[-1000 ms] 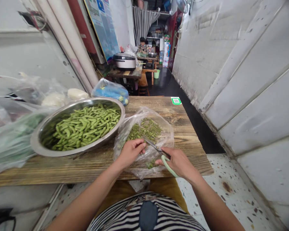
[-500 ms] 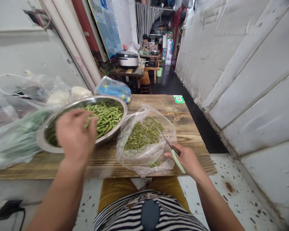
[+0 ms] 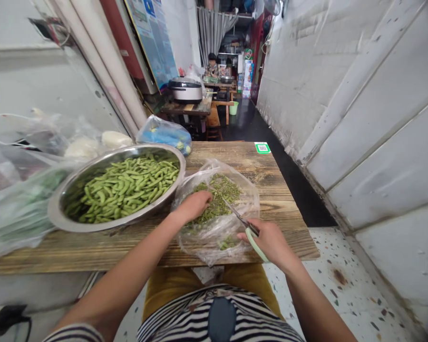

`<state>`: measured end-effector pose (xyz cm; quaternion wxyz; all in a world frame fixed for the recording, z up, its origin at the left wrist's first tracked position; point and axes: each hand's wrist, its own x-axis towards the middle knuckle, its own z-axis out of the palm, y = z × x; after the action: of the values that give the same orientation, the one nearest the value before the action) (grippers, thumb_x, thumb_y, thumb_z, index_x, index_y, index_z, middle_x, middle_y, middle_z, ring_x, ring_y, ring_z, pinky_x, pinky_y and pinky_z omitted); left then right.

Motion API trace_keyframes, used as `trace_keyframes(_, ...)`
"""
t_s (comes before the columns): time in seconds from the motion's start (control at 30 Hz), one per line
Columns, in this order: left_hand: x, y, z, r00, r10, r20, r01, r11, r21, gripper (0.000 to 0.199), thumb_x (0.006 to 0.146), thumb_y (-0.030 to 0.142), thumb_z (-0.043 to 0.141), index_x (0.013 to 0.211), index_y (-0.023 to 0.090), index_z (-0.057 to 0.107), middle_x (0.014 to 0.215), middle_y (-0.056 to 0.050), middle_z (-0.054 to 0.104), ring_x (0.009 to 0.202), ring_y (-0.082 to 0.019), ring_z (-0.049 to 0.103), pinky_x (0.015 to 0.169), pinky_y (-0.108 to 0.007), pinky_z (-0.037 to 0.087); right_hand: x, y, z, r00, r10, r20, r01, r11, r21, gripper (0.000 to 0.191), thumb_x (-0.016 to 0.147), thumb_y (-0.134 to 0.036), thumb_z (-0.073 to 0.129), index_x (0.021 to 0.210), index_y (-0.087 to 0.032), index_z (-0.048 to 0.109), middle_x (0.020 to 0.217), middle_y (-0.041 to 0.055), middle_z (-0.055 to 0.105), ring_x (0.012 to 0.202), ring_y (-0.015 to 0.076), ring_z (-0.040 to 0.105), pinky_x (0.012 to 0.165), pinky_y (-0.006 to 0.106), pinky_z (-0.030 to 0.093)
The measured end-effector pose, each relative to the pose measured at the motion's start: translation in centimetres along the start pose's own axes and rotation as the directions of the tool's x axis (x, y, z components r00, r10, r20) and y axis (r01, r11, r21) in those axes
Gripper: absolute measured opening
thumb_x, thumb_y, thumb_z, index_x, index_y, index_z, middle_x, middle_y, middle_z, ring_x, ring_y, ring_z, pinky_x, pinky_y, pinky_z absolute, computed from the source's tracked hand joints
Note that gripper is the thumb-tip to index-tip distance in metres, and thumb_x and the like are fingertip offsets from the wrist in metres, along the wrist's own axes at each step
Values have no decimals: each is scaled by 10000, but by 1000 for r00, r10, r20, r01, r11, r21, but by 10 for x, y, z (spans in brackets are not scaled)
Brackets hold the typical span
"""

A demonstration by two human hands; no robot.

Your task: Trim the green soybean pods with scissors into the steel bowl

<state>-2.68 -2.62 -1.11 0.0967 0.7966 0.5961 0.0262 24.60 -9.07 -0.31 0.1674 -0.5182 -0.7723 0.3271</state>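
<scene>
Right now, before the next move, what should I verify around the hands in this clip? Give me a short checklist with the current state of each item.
Right hand grip on the green-handled scissors: ok, closed around the handles.
Left hand apart from the blades: ok, but close.
Blades open or shut: cannot tell.
Chopped green pieces inside the plastic bag: ok.
Bag well onto the wooden table: not ok, its near side reaches the edge.
Edamame pods inside the steel bowl: ok, none visible outside the rim.
</scene>
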Motion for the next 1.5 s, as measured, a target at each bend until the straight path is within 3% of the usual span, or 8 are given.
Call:
trace_keyframes(0.2, 4, 4, 2, 998, -51, -19, 52, 998, 21, 241, 780, 85, 535, 981, 124, 661, 1010, -146, 669, 969, -240, 613, 887, -325, 450, 3, -4, -4, 1000, 16, 13, -15, 997, -76, 264, 832, -467, 636, 889, -216, 691, 734, 27, 693, 672, 176, 613, 577, 228, 300)
trace_keyframes(0.43, 0, 6, 2, 995, -75, -63, 82, 990, 119, 228, 762, 19, 478, 811, 113, 680, 867, -155, 662, 799, -220, 626, 771, -308, 467, 6, -7, -7, 1000, 27, 12, -25, 993, -114, 287, 845, -474, 629, 942, -211, 691, 831, 68, 725, 783, 220, 658, 618, 242, 322)
trace_keyframes(0.6, -2, 4, 0, 965, -117, -236, 68, 976, -207, 84, 744, 139, 613, 771, 183, 680, 820, -85, 690, 791, -216, 621, 748, -312, 469, 8, -7, -5, 1000, 24, 14, -21, 989, -143, 299, 858, -471, 609, 985, -212, 692, 886, 86, 730, 855, 238, 666, 653, 252, 337)
trace_keyframes(0.67, -3, 6, -3, 940, -227, -255, 79, 872, -484, 138, 716, 193, 668, 852, 189, 688, 744, -46, 681, 690, -186, 612, 681, -293, 472, 10, -7, -4, 1000, 27, 12, -26, 992, -124, 320, 863, -487, 593, 1003, -213, 682, 895, 86, 726, 858, 238, 663, 654, 253, 335)
trace_keyframes(0.77, -7, 17, -6, 938, -329, -109, 90, 535, -840, 404, 681, 301, 737, 1049, 156, 658, 701, -29, 677, 559, -155, 588, 552, -270, 449, 12, -7, -4, 1000, 15, 18, -14, 997, -82, 364, 875, -525, 557, 1021, -206, 653, 883, 82, 710, 820, 227, 648, 639, 252, 325)
trace_keyframes(0.9, -17, 31, -4, 947, -320, 22, 99, 229, -968, 477, 593, 388, 822, 954, 117, 668, 825, -93, 724, 580, -132, 600, 538, -249, 441, 12, -8, -3, 999, -46, 20, 47, 997, -55, 403, 876, -546, 546, 1044, -184, 605, 900, 83, 675, 781, 202, 611, 638, 247, 322)
trace_keyframes(1.23, -25, 41, 1, 954, -269, 135, 116, -85, -990, 406, 597, 347, 857, 877, 117, 675, 743, -38, 680, 549, -55, 537, 508, -169, 405, 14, -15, -3, 998, -58, 32, 60, 997, -56, 357, 850, -525, 607, 947, -182, 615, 813, 44, 640, 699, 158, 559, 612, 237, 294)
trace_keyframes(1.5, -28, 43, 1, 960, -254, 116, 94, -99, -991, 374, 608, 339, 849, 815, 130, 617, 764, -32, 668, 516, -38, 486, 459, -154, 353, 15, -17, 0, 998, -55, 36, 57, 998, -40, 346, 844, -512, 613, 950, -183, 641, 818, 54, 662, 729, 171, 581, 617, 236, 306)
